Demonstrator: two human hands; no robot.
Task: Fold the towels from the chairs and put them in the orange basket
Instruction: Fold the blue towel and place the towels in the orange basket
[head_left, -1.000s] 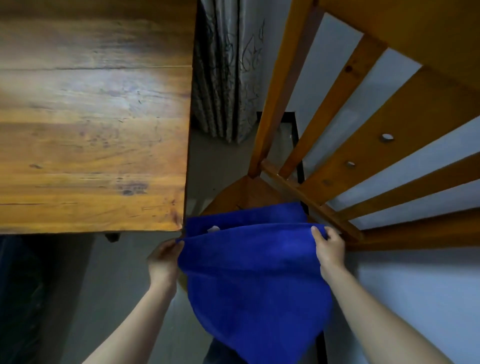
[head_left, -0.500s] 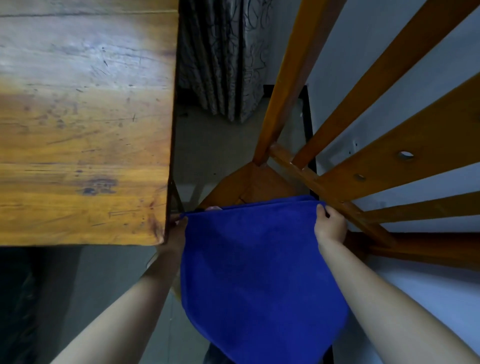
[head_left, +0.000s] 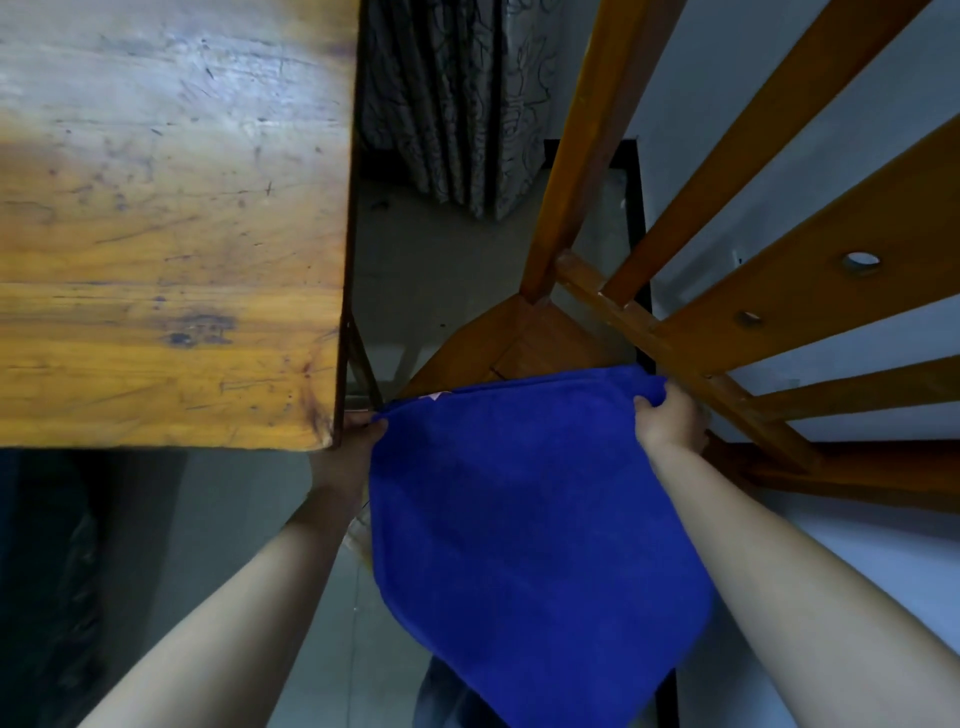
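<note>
Our hands hold the towel by its two upper corners in the lower middle of the frame. Our right hand curls its fingers over the upper right corner and grips it. Our left hand pinches the upper left corner, though the cloth and the table corner hide most of its fingers. Between them the blue towel's top edge is pulled nearly straight, two layers lying together along it (a small pale tag peeks out near the left end). Below, the cloth hangs to a point at the bottom of the frame, between our forearms. Just above the top edge is the seat of a wooden chair, its slatted back fanning toward the upper right, close by our right hand. A scuffed wooden table fills the upper left, its near corner just beside our left hand. A patterned curtain hangs at top centre over a grey floor.
</note>
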